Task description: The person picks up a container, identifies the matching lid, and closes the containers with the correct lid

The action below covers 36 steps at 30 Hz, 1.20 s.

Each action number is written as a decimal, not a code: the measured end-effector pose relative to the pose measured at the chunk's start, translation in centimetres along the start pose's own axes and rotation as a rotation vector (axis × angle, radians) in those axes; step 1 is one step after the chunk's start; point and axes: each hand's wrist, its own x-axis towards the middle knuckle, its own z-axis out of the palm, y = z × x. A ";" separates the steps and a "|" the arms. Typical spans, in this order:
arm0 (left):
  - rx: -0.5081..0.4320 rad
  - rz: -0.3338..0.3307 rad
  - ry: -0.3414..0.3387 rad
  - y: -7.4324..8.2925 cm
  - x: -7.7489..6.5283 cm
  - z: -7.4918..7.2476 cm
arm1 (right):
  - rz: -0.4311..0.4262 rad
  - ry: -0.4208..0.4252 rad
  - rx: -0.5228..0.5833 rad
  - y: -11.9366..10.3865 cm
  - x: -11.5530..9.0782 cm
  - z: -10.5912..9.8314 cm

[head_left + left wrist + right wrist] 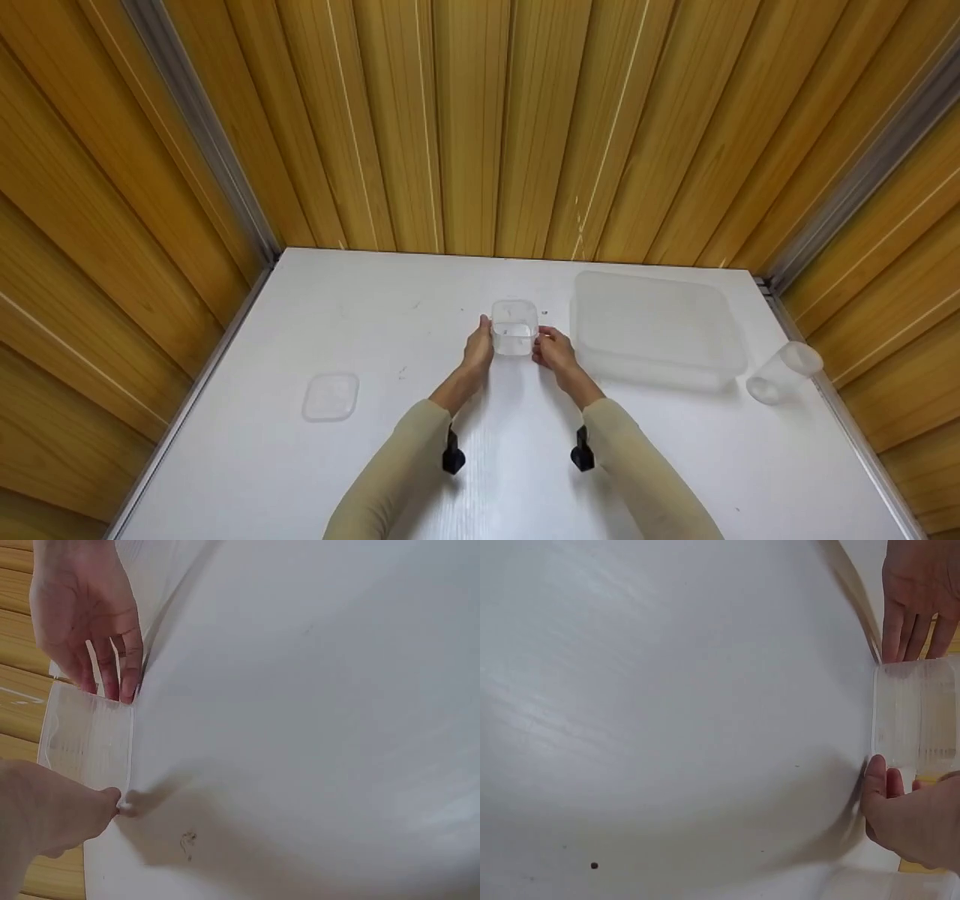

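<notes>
A small clear plastic container [515, 330] stands near the back middle of the white table, with a hand at either side of it. My left hand [478, 347] holds its left side, thumb up along the wall. On the opposite side, the fingers of my right hand [556, 349] grip the wall near the bottom. The left wrist view shows the container [90, 735] between the left hand [64, 810] below and the right hand [90, 615] above. In the right wrist view, thumb and fingertips of the right hand [909, 814] meet the container's edge.
A flat, clear square lid [331, 397] lies on the table at the left. To the right sits a large translucent plastic box [660, 330], close beside the right hand. Past it, near the table's right edge, is a clear cup [784, 373]. Wood-patterned walls [472, 127] enclose the table.
</notes>
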 end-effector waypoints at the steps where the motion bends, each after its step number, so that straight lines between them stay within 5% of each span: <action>1: 0.004 0.005 -0.006 0.0 -0.1 0.0 | -0.008 0.001 -0.014 0.0 -0.1 -0.1; 11: -0.095 0.016 -0.100 -0.7 -1.2 -0.4 | -0.156 -0.008 -0.251 0.5 -2.1 -0.5; 22: 0.074 0.121 -0.062 -1.5 -2.2 -0.6 | -0.217 -0.048 -0.212 2.1 -3.1 -1.9; 28: 0.148 0.112 -0.054 -1.6 -3.5 -0.9 | -0.217 -0.060 -0.226 2.6 -4.2 -2.5; 36: 0.122 0.102 -0.126 -2.1 -5.8 -1.7 | -0.146 -0.097 -0.136 2.8 -6.4 -2.6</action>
